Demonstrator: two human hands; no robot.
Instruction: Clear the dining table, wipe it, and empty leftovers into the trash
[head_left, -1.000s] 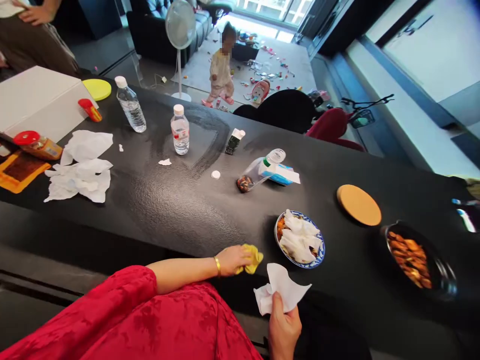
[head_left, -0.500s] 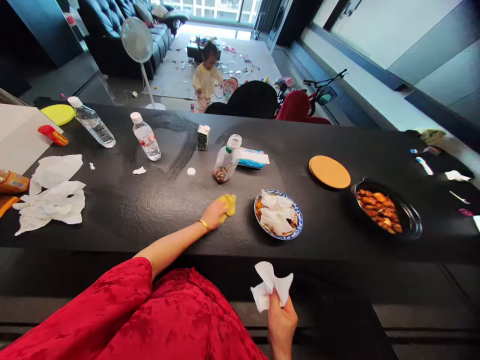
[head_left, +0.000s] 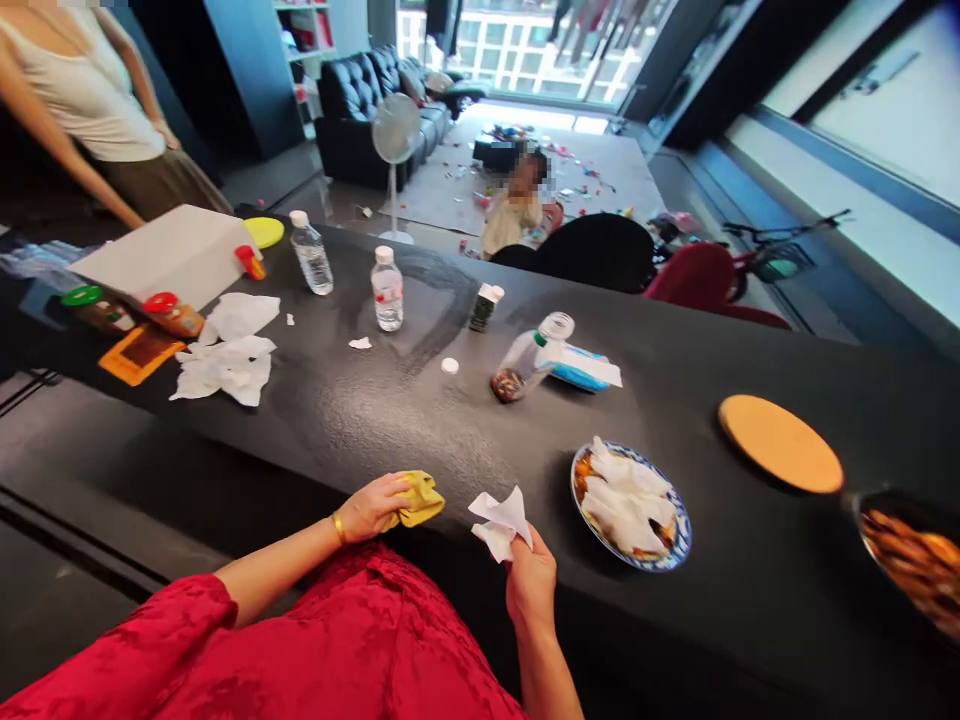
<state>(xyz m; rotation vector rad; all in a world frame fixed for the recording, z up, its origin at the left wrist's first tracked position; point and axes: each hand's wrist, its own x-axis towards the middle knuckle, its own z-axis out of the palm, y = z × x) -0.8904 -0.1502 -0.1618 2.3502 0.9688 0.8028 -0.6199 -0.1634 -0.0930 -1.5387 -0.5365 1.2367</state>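
My left hand [head_left: 373, 507] is closed on a folded yellow cloth [head_left: 420, 500] at the near edge of the black table [head_left: 330, 440]. Pinched in my right hand [head_left: 531, 580] is a crumpled white tissue [head_left: 501, 522], held up just left of a blue-and-white plate [head_left: 682, 545]. Used tissues [head_left: 626, 500] lie over the food on that plate. Beyond my hands, a clear jar [head_left: 523, 362] with dark bits at its bottom stands by a blue tissue pack [head_left: 585, 370]. A small white cap [head_left: 449, 366] lies left of the jar.
Two water bottles [head_left: 388, 290] and a small dark carton [head_left: 486, 307] stand farther back. Torn tissues [head_left: 225, 370], jars [head_left: 172, 314] and a white box [head_left: 180, 250] occupy the left. A round orange board [head_left: 780, 443] and a food pot [head_left: 919, 560] sit right. A person [head_left: 97, 90] stands far left.
My left hand has drawn the cloth back to the table's near edge. My right hand has risen with the tissue toward the table. The view has turned left, bringing another person into sight.
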